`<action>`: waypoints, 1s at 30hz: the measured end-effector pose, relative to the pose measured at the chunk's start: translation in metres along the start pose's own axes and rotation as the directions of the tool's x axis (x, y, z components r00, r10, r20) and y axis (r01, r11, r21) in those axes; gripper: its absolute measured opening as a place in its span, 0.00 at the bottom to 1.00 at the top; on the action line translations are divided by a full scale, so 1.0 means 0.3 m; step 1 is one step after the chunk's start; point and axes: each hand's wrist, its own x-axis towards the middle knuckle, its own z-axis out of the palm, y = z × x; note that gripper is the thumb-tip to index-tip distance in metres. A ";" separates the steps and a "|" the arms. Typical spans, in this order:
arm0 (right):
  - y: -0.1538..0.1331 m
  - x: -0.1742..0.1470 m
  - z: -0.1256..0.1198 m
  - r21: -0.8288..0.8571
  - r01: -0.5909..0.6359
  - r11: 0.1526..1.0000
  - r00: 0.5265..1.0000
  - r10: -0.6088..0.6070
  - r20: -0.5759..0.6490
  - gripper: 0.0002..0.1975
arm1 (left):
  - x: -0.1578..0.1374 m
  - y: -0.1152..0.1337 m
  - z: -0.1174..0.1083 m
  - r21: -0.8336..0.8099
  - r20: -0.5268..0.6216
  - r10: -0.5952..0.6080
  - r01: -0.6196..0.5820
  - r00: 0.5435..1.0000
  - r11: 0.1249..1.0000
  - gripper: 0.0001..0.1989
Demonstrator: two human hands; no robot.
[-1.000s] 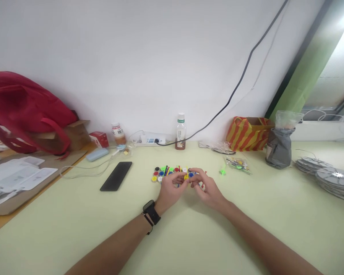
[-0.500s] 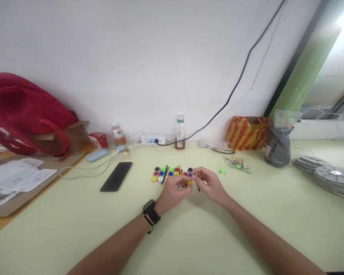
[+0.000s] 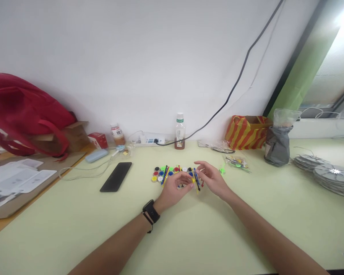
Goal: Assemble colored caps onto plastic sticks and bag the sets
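On the table, several small round discs [image 3: 160, 178] in red, blue, green, yellow, white and black lie in rows. Thin coloured sticks [image 3: 165, 175] lie between them, and another group of sticks [image 3: 197, 181] is close to my fingers. My left hand [image 3: 176, 189], with a black watch at its wrist, curls over the front of the discs. Its thumb and fingertips come together around something too small to make out. My right hand [image 3: 213, 179] is just right of the right-hand sticks, its fingers spread and nothing visible in them.
A bright green piece [image 3: 223, 169] and a clear bag of small parts [image 3: 237, 163] lie to the right. A black phone [image 3: 116, 177] is to the left. Behind stand a bottle [image 3: 180, 131] and a power strip [image 3: 150, 139]. Stacked grey discs [image 3: 335, 179] sit far right.
My right hand has drawn back slightly right and its fingers have opened away from the left. The yellow piece between both hands no longer shows there; more sticks are visible.
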 end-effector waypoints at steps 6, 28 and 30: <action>0.007 0.001 -0.021 -0.081 0.059 0.995 0.998 -0.057 0.031 0.19 | 0.010 -0.021 -0.009 -0.056 -0.071 -0.038 0.034 0.997 0.998 0.13; -0.005 -0.007 0.001 0.068 -0.041 0.997 0.981 0.028 0.191 0.21 | 0.024 -0.015 -0.023 -0.245 -0.132 -0.164 0.128 0.978 0.961 0.16; -0.006 -0.010 0.009 0.065 -0.036 0.997 0.978 0.022 0.210 0.21 | 0.022 -0.021 -0.024 -0.238 -0.134 -0.163 0.128 0.978 0.963 0.16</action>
